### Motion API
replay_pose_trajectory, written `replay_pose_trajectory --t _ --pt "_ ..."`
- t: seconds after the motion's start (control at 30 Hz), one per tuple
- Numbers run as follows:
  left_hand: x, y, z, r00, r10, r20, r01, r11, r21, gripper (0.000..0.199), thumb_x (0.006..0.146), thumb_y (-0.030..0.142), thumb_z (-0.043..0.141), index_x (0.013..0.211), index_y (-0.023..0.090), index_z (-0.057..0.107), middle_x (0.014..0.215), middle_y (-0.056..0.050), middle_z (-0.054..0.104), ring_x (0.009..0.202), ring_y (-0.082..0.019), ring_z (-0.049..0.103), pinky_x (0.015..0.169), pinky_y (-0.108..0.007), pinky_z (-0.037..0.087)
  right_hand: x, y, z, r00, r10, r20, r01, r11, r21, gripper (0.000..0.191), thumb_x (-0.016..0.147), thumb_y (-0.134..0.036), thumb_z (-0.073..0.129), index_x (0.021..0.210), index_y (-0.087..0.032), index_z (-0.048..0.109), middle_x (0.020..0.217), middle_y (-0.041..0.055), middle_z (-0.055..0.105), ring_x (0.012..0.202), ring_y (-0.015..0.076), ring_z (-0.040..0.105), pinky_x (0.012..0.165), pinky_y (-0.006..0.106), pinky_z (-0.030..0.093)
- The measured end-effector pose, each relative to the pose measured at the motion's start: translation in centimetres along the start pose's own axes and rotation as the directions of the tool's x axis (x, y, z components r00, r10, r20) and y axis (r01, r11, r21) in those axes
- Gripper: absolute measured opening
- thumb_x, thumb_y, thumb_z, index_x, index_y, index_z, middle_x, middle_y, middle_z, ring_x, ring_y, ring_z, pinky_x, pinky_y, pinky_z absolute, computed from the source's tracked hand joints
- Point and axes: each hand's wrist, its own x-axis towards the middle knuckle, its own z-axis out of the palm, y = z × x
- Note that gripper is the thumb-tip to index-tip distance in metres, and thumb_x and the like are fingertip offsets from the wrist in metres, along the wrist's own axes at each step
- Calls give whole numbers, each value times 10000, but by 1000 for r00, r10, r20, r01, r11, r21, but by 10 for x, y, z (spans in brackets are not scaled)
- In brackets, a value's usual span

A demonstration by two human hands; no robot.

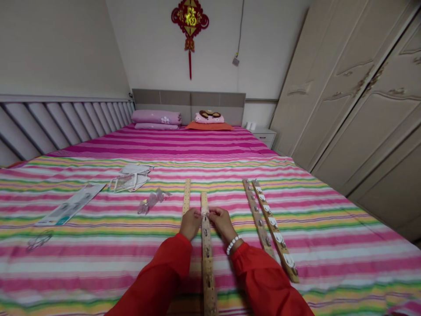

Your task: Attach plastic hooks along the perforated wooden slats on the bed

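Observation:
A long, narrow wooden strip (206, 239) runs away from me down the middle of the striped bed cover, with several small metal hooks along it. Near its far end, my left hand (190, 223) comes in from the left side, thumb and fingers pinched together. Opposite it, my right hand (224, 223), with a white bead bracelet at the wrist, pinches at the same spot. A small pale or clear piece shows between the fingertips, too small to make out. Just left of my left hand lies a bare strip with holes (187, 195).
To the right lie a strip with metal hooks (258, 215) and another with white loops (274, 228). On the left are small clear bags (153, 201), flat packets (131, 177), a long package (74, 204) and a thin looped item (39, 239). Wardrobes (355, 109) border the bed's right side.

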Motion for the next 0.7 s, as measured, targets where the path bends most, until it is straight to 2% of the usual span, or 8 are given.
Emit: replay_pose_trajectory --t 0.43,0.57,0.63,0.7 --pt "2 -4 6 997 14 -79 -3 990 139 139 620 30 561 624 169 560 506 51 500 530 -106 498 540 -205 340 6 13 -2 999 2 -47 -3 1000 -23 283 458 -244 706 723 -149 678 454 -84 492 432 86 416 437 220 330" --pt "-1 -4 5 995 39 -96 -34 998 50 230 604 14 564 762 161 644 499 65 501 516 -103 497 537 -199 348 6 17 -4 999 -18 -49 17 999 -28 422 477 -230 704 892 -149 697 468 -96 484 433 86 407 441 224 340" --pt "-2 -6 4 996 65 -65 -65 998 1 306 614 27 555 854 164 687 498 64 514 501 -105 488 532 -205 357 6 19 -6 999 -37 -30 36 999 -32 507 501 -234 705 1002 -157 695 473 -97 480 443 93 406 448 229 349" --pt "-2 -8 4 995 95 -29 -96 995 -23 376 623 40 549 941 161 711 521 52 554 509 -112 495 550 -216 384 7 23 -7 998 -58 -13 58 997 -47 509 526 -249 707 1027 -162 702 490 -88 488 463 97 408 463 235 364"
